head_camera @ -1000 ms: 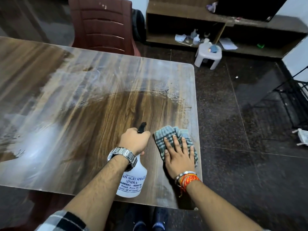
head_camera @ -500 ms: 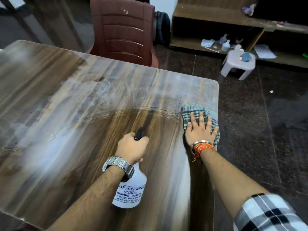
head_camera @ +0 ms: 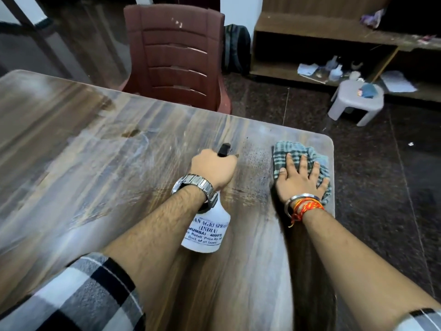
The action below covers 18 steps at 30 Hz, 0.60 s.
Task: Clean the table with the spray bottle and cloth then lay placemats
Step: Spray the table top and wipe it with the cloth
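Note:
My left hand [head_camera: 212,169] is wrapped round the neck of a white spray bottle [head_camera: 207,231] with a black nozzle that points away from me over the table. My right hand [head_camera: 299,180] lies flat, fingers spread, on a crumpled green-checked cloth [head_camera: 290,151] and presses it onto the far right corner of the wooden table [head_camera: 95,177]. Fine dark spray droplets speckle the wood between bottle and cloth. The tabletop is hazy with whitish streaks on the left and middle. No placemats are in view.
A maroon plastic chair [head_camera: 176,56] stands against the table's far edge. Beyond the right edge is dark tiled floor with a small white stool [head_camera: 355,101]. A low wooden shelf unit [head_camera: 322,39] with papers and bottles lines the back wall, and a dark backpack [head_camera: 236,51] leans beside it.
My right hand has pushed the cloth away from me along the right edge up to the far corner. My left hand with the bottle has moved forward too. Fresh droplets now show near the cloth.

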Each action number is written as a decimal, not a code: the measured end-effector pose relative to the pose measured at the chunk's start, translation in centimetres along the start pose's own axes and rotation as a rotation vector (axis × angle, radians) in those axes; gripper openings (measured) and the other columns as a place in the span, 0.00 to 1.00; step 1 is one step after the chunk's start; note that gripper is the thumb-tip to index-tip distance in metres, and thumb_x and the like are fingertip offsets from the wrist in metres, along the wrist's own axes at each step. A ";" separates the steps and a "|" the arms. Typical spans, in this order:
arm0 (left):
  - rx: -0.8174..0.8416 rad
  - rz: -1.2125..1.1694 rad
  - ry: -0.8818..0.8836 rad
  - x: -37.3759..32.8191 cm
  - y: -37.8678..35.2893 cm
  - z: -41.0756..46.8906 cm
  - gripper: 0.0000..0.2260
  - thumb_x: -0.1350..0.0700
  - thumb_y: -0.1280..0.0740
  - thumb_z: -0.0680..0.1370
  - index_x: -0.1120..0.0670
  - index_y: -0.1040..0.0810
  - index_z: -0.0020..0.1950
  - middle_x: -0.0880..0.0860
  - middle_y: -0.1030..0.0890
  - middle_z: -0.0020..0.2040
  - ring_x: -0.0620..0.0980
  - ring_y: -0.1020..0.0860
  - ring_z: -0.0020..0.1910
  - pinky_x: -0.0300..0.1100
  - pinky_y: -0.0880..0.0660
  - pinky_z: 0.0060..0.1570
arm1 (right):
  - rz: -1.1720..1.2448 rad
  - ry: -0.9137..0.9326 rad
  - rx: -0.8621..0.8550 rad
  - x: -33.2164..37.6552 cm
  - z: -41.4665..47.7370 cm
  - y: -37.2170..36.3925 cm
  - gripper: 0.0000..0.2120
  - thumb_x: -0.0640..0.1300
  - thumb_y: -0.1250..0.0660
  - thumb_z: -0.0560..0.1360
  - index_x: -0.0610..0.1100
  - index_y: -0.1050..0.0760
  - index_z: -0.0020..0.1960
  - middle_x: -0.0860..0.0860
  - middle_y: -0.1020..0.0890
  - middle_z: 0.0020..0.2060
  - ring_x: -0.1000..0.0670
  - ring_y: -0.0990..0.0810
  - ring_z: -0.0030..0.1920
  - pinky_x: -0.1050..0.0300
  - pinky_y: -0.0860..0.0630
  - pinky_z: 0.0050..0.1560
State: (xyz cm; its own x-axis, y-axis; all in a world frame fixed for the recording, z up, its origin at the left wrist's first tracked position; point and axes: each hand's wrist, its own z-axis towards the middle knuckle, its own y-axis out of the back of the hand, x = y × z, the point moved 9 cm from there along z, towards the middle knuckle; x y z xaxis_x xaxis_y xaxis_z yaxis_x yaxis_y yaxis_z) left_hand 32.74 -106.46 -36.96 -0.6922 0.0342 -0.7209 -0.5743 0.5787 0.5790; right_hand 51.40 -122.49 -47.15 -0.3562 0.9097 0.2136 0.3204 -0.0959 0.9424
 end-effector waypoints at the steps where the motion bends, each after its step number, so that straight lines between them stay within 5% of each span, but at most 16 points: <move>1: 0.022 0.022 0.019 0.6 0.2 0.8 0.12 0.49 0.35 0.70 0.57 0.22 0.40 0.60 0.15 0.43 0.60 0.15 0.40 0.45 0.18 0.39 | 0.003 -0.035 -0.005 0.2 0.7 0.0 0.25 0.58 0.57 0.79 0.63 0.56 0.75 0.55 0.57 0.77 0.44 0.61 0.76 0.34 0.62 0.72; 4: 0.007 0.047 0.047 2.5 2.1 2.2 0.11 0.52 0.35 0.74 0.58 0.21 0.37 0.57 0.17 0.32 0.53 0.19 0.30 0.37 0.31 0.23 | 0.032 -0.145 -0.033 1.6 2.7 1.0 0.26 0.57 0.57 0.78 0.63 0.56 0.75 0.54 0.58 0.77 0.42 0.61 0.76 0.32 0.62 0.70; 6: -0.044 0.025 0.088 5.0 5.6 3.2 0.12 0.51 0.35 0.74 0.60 0.20 0.39 0.57 0.18 0.30 0.53 0.18 0.27 0.35 0.30 0.20 | 0.029 -0.132 -0.013 6.2 3.6 0.0 0.26 0.57 0.56 0.78 0.62 0.56 0.76 0.54 0.58 0.77 0.42 0.62 0.76 0.31 0.63 0.70; 8: -0.125 -0.039 0.128 7.1 9.8 3.8 0.16 0.47 0.34 0.70 0.60 0.18 0.41 0.60 0.15 0.34 0.58 0.15 0.33 0.40 0.19 0.33 | 0.022 0.010 -0.004 13.0 3.2 -1.9 0.26 0.56 0.55 0.78 0.61 0.54 0.76 0.54 0.57 0.78 0.42 0.61 0.76 0.30 0.63 0.70; 10: -0.214 -0.114 0.116 8.6 14.1 4.2 0.22 0.43 0.35 0.62 0.60 0.18 0.43 0.63 0.15 0.38 0.67 0.15 0.42 0.60 0.17 0.47 | 0.043 0.268 -0.057 22.3 0.5 -3.3 0.27 0.56 0.51 0.78 0.60 0.51 0.76 0.52 0.53 0.78 0.41 0.58 0.76 0.30 0.63 0.70; 12: -0.233 -0.207 0.097 9.4 17.1 4.1 0.26 0.41 0.37 0.63 0.58 0.17 0.50 0.69 0.16 0.45 0.71 0.18 0.50 0.59 0.16 0.47 | 0.024 0.539 -0.007 32.0 -5.9 -5.9 0.26 0.53 0.48 0.79 0.54 0.45 0.76 0.48 0.45 0.77 0.41 0.51 0.76 0.32 0.59 0.70; 14: -0.264 -0.313 0.120 9.9 19.8 3.6 0.30 0.42 0.39 0.68 0.59 0.19 0.62 0.75 0.20 0.53 0.72 0.22 0.59 0.47 0.16 0.45 | 0.015 0.413 0.105 37.0 -8.8 -12.0 0.18 0.45 0.50 0.81 0.40 0.35 0.68 0.43 0.33 0.66 0.47 0.35 0.66 0.43 0.43 0.68; 15: -0.276 -0.242 0.115 10.2 21.2 3.7 0.31 0.42 0.39 0.64 0.55 0.18 0.62 0.73 0.18 0.50 0.72 0.20 0.57 0.50 0.16 0.48 | 0.170 0.369 0.171 39.1 -9.5 -17.7 0.14 0.45 0.51 0.82 0.39 0.31 0.58 0.45 0.30 0.55 0.50 0.29 0.54 0.51 0.36 0.59; 17: -0.264 -0.025 0.108 10.9 23.2 3.6 0.33 0.42 0.39 0.54 0.49 0.17 0.57 0.64 0.15 0.48 0.68 0.17 0.51 0.60 0.18 0.53 | 0.452 0.376 0.069 43.3 -10.6 -22.2 0.16 0.57 0.48 0.75 0.48 0.31 0.52 0.48 0.23 0.45 0.53 0.23 0.44 0.54 0.36 0.56; 18: -0.249 0.017 0.113 11.5 23.7 3.5 0.32 0.42 0.39 0.53 0.47 0.17 0.55 0.62 0.15 0.49 0.66 0.17 0.50 0.61 0.19 0.54 | 0.392 0.479 0.229 44.6 -11.8 -25.3 0.23 0.61 0.54 0.72 0.50 0.28 0.55 0.49 0.18 0.46 0.53 0.20 0.48 0.52 0.37 0.60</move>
State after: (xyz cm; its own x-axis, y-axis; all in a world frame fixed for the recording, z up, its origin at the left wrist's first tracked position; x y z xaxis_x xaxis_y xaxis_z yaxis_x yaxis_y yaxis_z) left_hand 12.70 -89.52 -32.79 -0.7390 -0.0568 -0.6713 -0.6422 0.3604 0.6765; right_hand 17.04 -84.28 -58.45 -0.5098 0.5394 0.6702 0.6654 -0.2467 0.7046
